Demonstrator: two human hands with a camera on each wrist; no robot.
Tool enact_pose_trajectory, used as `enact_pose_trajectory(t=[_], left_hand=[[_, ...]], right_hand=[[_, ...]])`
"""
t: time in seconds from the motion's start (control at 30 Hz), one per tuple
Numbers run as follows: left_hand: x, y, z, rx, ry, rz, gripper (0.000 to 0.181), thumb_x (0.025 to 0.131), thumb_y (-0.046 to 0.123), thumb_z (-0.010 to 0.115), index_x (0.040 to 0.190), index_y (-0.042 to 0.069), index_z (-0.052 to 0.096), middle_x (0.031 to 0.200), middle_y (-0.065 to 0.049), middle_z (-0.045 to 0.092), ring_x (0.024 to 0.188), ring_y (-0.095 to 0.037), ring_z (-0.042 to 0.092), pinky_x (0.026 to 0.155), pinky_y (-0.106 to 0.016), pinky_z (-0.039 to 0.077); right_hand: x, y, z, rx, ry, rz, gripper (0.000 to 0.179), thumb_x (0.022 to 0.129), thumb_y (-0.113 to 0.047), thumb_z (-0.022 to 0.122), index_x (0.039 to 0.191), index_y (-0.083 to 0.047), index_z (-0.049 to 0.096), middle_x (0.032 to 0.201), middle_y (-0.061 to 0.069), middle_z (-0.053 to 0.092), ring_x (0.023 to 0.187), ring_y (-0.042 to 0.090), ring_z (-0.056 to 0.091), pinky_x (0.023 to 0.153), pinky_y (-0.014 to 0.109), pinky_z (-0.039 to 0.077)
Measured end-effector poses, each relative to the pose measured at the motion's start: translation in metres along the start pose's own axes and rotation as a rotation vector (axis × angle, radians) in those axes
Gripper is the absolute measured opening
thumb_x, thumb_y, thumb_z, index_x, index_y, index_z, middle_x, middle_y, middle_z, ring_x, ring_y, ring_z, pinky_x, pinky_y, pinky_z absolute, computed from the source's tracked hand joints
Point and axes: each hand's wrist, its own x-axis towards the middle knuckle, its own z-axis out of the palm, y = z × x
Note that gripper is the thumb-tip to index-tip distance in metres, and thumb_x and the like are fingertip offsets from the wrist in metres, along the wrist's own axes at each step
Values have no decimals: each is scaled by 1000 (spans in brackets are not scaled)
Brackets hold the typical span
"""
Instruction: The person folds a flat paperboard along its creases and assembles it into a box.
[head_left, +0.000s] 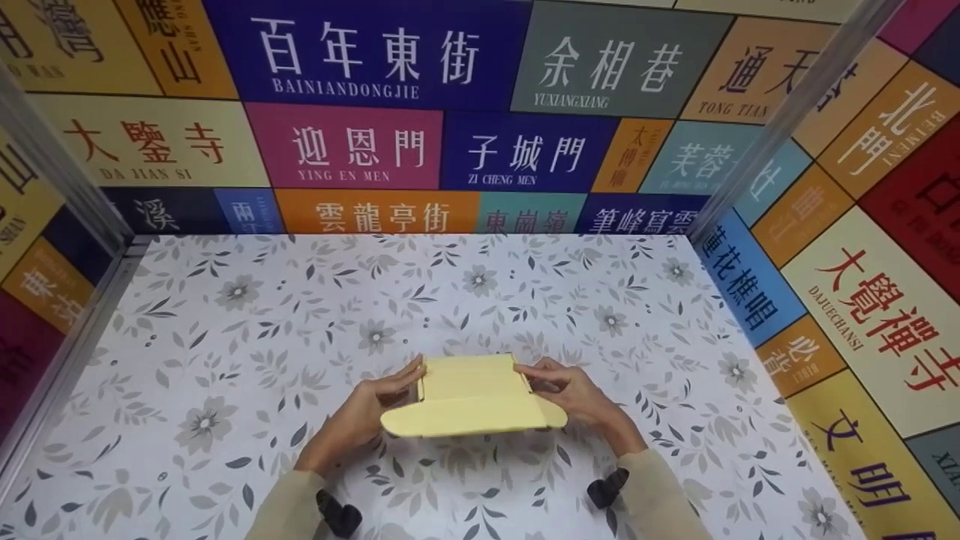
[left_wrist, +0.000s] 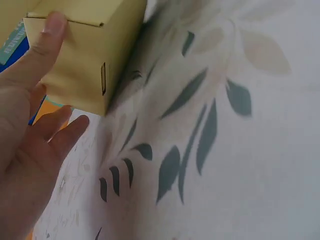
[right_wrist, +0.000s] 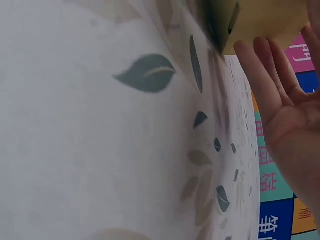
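Observation:
A pale yellow cardboard box (head_left: 474, 381) is between my two hands, with a wide round-cornered flap (head_left: 472, 417) facing me. My left hand (head_left: 369, 405) holds its left end. In the left wrist view the thumb (left_wrist: 54, 30) presses near the box's top edge, beside a narrow slot in the end panel. At the opposite end my right hand (head_left: 576, 391) grips the box. The right wrist view shows fingers (right_wrist: 262, 70) against that end panel, which also has a slot, while the thumb is out of that view. The inside of the box is hidden.
A table (head_left: 300, 315) covered in white cloth with grey flowers and leaves spreads under the box. Coloured panels with Chinese lettering (head_left: 345, 146) stand behind and on both sides, joined by metal posts (head_left: 787, 97). Each sleeve has a black wrist device (head_left: 339, 516).

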Motion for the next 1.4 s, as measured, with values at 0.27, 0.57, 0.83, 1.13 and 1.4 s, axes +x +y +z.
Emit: enact_pose_trajectory(t=[0.27, 0.57, 0.83, 1.13, 1.4], left_hand=[[-3, 1, 18, 17, 96, -66, 57, 105, 29, 51, 153, 3, 35, 162, -14, 30, 151, -31, 29, 123, -38, 24], [1, 16, 32, -108, 189, -141, 60, 110, 35, 36, 155, -2, 25, 166, -14, 20, 153, -31, 22, 121, -44, 27], [1, 20, 41, -25, 260, -162, 63, 110, 40, 30, 155, -4, 25, 165, -15, 22, 155, -31, 19, 127, -46, 17], [-2, 15, 46, -12, 286, -217, 64, 110, 44, 27, 157, 1, 23, 166, -11, 21, 155, -32, 16, 127, -49, 12], [-2, 13, 50, -3, 319, -254, 63, 109, 46, 25, 158, 6, 23, 165, -10, 22, 155, -32, 18, 127, -48, 13]], right_hand=[[-2, -7, 25, -21, 269, 243, 37, 100, -25, 61, 129, -2, 66, 124, 13, 70, 105, -1, 60, 96, 17, 49], [7, -22, 44, -49, 522, 436, 48, 104, -35, 52, 87, 4, 74, 111, 23, 71, 110, 34, 68, 99, 38, 54], [16, -26, 50, 17, 551, 454, 57, 104, -47, 49, 88, 1, 75, 94, 0, 62, 87, 12, 62, 83, 30, 55], [16, -27, 53, -54, 532, 548, 60, 100, -57, 48, 100, -4, 76, 100, 5, 67, 91, 16, 63, 86, 28, 52], [16, -27, 57, -73, 566, 573, 60, 101, -56, 47, 106, -4, 75, 102, 8, 68, 95, 18, 63, 89, 30, 51]])
